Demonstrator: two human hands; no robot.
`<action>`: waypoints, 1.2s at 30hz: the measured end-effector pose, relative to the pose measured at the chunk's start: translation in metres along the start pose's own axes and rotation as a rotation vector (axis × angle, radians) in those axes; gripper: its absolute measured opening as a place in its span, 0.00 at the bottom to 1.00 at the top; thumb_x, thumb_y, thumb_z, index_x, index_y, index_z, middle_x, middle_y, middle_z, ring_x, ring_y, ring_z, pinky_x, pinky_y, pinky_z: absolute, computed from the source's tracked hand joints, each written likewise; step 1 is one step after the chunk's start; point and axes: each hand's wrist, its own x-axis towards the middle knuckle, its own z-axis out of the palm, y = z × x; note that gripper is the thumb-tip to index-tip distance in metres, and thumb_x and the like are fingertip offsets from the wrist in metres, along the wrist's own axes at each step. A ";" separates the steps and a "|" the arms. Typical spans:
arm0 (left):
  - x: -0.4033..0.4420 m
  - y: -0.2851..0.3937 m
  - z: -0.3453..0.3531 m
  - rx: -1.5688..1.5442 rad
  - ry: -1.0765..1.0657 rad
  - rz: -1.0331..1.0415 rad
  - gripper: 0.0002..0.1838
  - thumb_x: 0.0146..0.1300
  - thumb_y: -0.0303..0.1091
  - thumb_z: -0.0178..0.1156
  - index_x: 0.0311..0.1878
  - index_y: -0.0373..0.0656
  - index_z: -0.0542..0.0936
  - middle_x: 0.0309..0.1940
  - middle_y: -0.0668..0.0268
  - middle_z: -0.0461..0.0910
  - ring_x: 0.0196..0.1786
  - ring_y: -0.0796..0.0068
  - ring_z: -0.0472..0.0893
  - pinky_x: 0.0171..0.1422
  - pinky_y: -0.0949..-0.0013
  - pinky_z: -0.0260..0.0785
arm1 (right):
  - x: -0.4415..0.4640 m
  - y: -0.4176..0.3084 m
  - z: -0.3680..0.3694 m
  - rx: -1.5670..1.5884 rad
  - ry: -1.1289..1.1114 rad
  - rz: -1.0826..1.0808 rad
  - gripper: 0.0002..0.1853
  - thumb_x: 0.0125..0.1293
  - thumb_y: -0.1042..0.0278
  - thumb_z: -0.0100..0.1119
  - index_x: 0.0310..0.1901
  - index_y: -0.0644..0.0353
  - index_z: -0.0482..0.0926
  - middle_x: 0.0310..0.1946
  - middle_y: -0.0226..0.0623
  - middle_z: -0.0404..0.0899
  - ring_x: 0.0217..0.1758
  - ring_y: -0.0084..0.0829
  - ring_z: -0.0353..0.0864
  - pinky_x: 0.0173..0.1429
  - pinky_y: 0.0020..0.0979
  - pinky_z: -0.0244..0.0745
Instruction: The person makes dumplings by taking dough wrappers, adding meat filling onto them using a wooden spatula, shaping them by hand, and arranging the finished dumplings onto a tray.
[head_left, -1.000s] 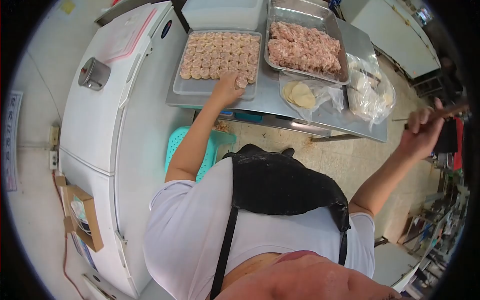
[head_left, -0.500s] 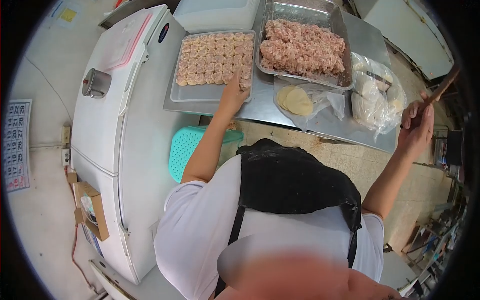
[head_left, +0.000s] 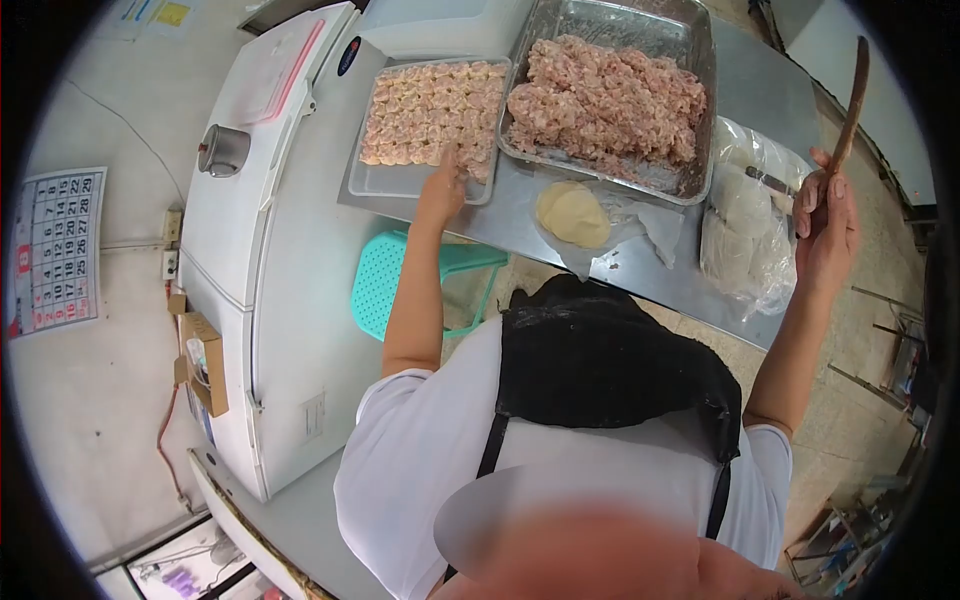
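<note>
Closer to the clear plastic bag (head_left: 745, 225) than half a second ago, the right hand (head_left: 828, 220) now has its wooden stick (head_left: 853, 110) pointing forward over the table side, where earlier it leaned out to the right. Its fingers are curled around the lower end of the stick; whether they touch the bag, I cannot tell. Meanwhile the left hand (head_left: 441, 195) has shifted a little leftward along the front of the translucent tray (head_left: 388, 183), its fingertips at the nearest row of small filled pieces (head_left: 425, 112). Those fingers point forward, but I cannot tell whether they pinch anything. The pieces sit packed in rows, with a bare strip of tray in front. Just right of the tray, a metal pan (head_left: 650, 180) holds minced filling (head_left: 605, 100). Pale round wrappers (head_left: 575, 216) lie nearer the person, on a plastic sheet on the steel table (head_left: 760, 85).
</note>
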 end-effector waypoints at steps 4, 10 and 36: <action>0.014 -0.008 0.005 0.055 0.100 0.025 0.42 0.57 0.22 0.54 0.75 0.52 0.53 0.63 0.48 0.70 0.57 0.47 0.77 0.59 0.57 0.70 | 0.006 0.011 -0.010 -0.027 0.028 0.071 0.20 0.75 0.61 0.46 0.56 0.72 0.73 0.25 0.25 0.65 0.21 0.12 0.57 0.23 0.15 0.52; 0.009 -0.012 0.001 -0.129 0.064 -0.016 0.33 0.62 0.25 0.50 0.72 0.50 0.60 0.42 0.54 0.81 0.42 0.59 0.82 0.49 0.60 0.72 | 0.007 0.018 -0.033 -0.078 0.033 0.100 0.21 0.75 0.59 0.47 0.55 0.71 0.75 0.22 0.23 0.63 0.20 0.12 0.56 0.22 0.16 0.50; 0.008 -0.013 -0.026 0.251 0.295 0.406 0.23 0.46 0.34 0.70 0.49 0.49 0.78 0.64 0.55 0.66 0.66 0.48 0.63 0.68 0.48 0.56 | -0.001 0.030 0.076 -1.133 -0.377 -0.019 0.14 0.68 0.61 0.55 0.48 0.61 0.81 0.41 0.47 0.81 0.41 0.42 0.82 0.47 0.34 0.74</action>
